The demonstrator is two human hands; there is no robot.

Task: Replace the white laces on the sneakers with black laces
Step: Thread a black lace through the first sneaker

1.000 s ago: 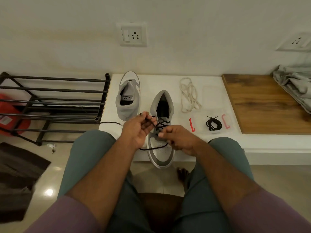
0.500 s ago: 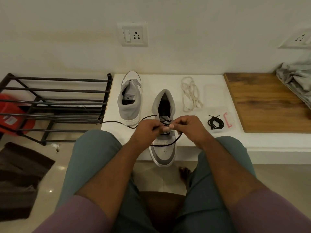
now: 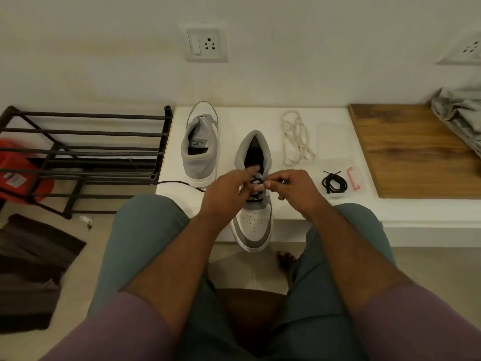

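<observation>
At frame centre, the left hand (image 3: 225, 190) and right hand (image 3: 294, 187) each pinch the black lace (image 3: 253, 198) over the sneaker (image 3: 253, 217). The white laces (image 3: 295, 138) lie on the desk (image 3: 330, 209) to the upper right.

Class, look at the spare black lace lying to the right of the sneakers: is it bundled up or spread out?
Bundled. The spare black lace lies coiled in a tight loop on the white ledge, untouched.

Mauve short sleeves (image 3: 125, 324) — teal-grey shorts (image 3: 145, 230) — bare forearms, bare foot (image 3: 285, 259).

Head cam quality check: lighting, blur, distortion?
Head view: dim, warm light; wide-angle bend bows the shoe rack bars and tilts the corner wall socket; both hands slightly soft at the black lace; no glare.
</observation>
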